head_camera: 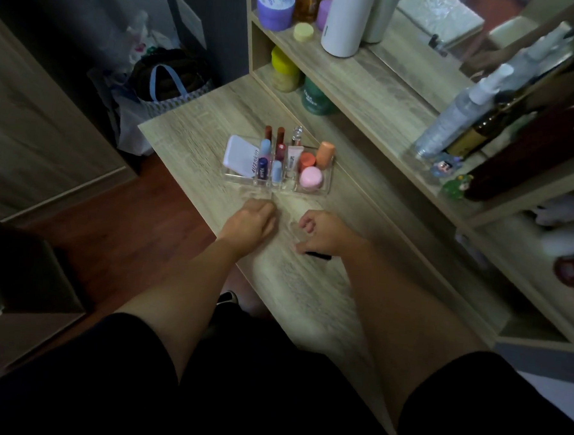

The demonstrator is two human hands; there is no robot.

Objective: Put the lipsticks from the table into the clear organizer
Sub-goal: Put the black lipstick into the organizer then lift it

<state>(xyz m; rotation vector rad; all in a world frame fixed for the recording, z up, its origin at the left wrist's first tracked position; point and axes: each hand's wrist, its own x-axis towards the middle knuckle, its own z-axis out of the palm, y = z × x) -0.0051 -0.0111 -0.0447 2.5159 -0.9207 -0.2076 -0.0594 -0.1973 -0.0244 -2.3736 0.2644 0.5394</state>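
- Clear organizer [244, 179] sits on the wooden counter [308, 285], just beyond both hands, near the shelf unit.
- Its compartments hold upright lipsticks: two dark red tubes [274, 135] at the back, pale blue ones [265, 148] in front; a white flat case [240, 155] leans at the left end; orange and pink round pots [311, 177] fill the right end.
- One dark, slim item [317, 255] lies on the counter under the edge of the right hand; too blurred to tell whether it is a lipstick.
- Left hand [250, 223] rests palm down on the counter, fingers loosely curled, gripping nothing visible, near the organizer's front edge.
- Right hand [324, 234] is loosely curled, fingers bent inward, touching the dark item; whether it pinches it cannot be told.
- Shelf [369, 75] behind carries jars, a white bottle [347, 19] and spray bottles.
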